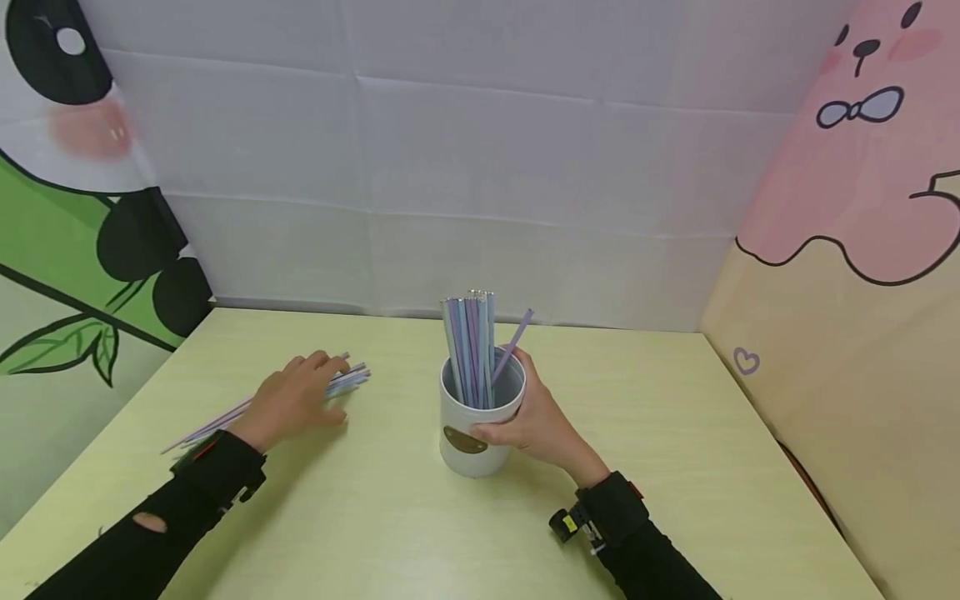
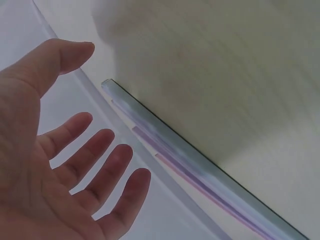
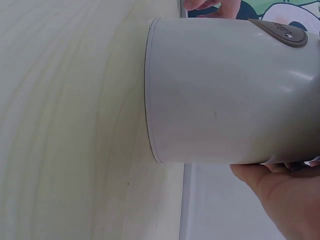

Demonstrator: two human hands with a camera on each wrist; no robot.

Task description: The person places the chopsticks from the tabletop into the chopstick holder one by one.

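So the right hand [image 1: 536,425] is wrapped around a white cup [image 1: 480,421], thumb across the near side and fingers curled round the far right of the rim. The cup is a smooth, matte cylinder with a little brown oval badge [image 1: 465,440] on the front, standing upright about mid-table. In the right wrist view its wall looks plain and slightly glossy, with a thin seam line around the base.

Inside it stands a bundle of thin straight straws [image 1: 471,350], pale blue, grey and lilac, packed upright, plus one purple straw [image 1: 513,343] leaning off to the right, just by the fingers.

The left hand [image 1: 296,400] is out to the left with fingers spread and fairly straight, lying on top of a loose pile of straws [image 1: 348,379] flat on the table, not gripping any. The left wrist view shows them as long, slim tubes with a soft pastel sheen lying side by side.

The table [image 1: 675,467] is pale yellow-green with a faint wood grain. Both arms are in black sleeves.
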